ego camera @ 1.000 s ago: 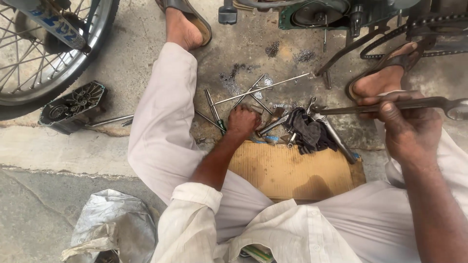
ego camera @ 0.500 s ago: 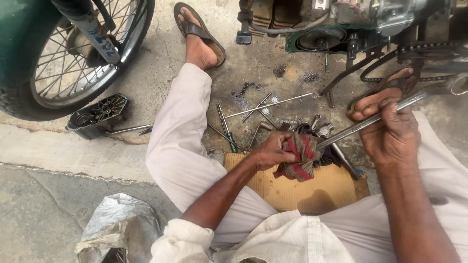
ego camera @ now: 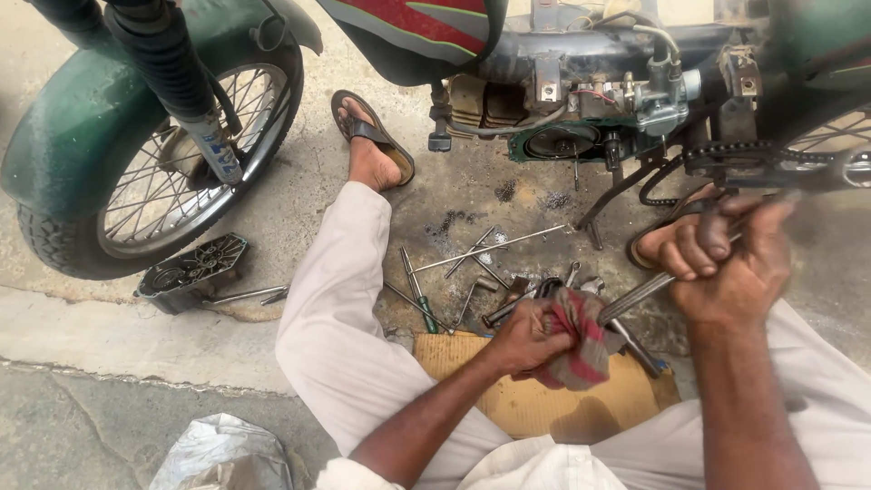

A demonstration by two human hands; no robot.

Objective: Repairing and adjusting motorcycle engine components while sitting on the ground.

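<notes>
- Right hand point(ego camera: 726, 263) is closed in a fist round the upper end of a long steel rod point(ego camera: 635, 298), which slants down and left toward the rag; the rod's top end blurs into the chain point(ego camera: 744, 159) behind it.
- Left hand point(ego camera: 531, 340) is clenched on a red checked rag point(ego camera: 576, 340), bunched round the rod's lower end, above the cardboard point(ego camera: 535, 404) on the ground.
- Motorbike point(ego camera: 562, 82) stands across the top, its front wheel point(ego camera: 172, 181) at left, a cover point(ego camera: 190, 268) lying beside it.
- Loose tools point(ego camera: 472, 272) lie on the oily concrete between the sandalled feet, a thin bar and a green-handled screwdriver point(ego camera: 419, 304) among them.
- Handling, as I judge it: the rod looks stiff, fairly heavy for its width, and probably greasy, so bare fingers could slip; a full fist near one end with cloth round the other seems the surest hold. The rag is soft and light and takes any shape.
- Against half a second ago: the view has swung up so more of the bike shows, the right hand has risen toward the chain, and the rag has moved further under the rod.
</notes>
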